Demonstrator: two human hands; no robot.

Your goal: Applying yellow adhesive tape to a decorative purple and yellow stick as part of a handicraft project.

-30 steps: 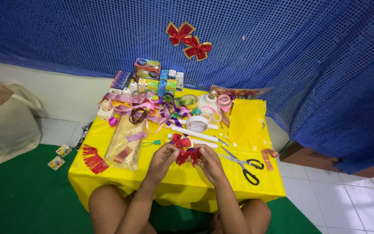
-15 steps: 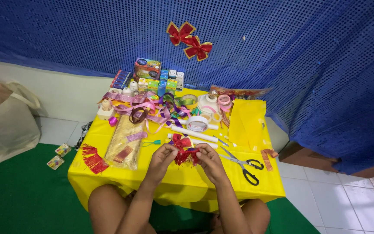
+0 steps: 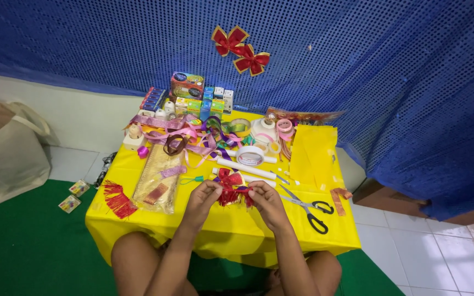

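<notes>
Small boxes (image 3: 204,104), blue, green, white and red, stand in a row along the table's (image 3: 237,230) far edge. A larger multicoloured box (image 3: 187,85) sits on top. Two flat packets (image 3: 74,196) lie on the floor off its left edge.

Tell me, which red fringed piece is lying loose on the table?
The red fringe at the table's left edge; the other is pinched between both hands.

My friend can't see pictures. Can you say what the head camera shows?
Both hands, left hand and right hand, pinch a red fringed ribbon piece over a yellow table. Black-handled scissors lie to the right; ribbons clutter the back.
</notes>
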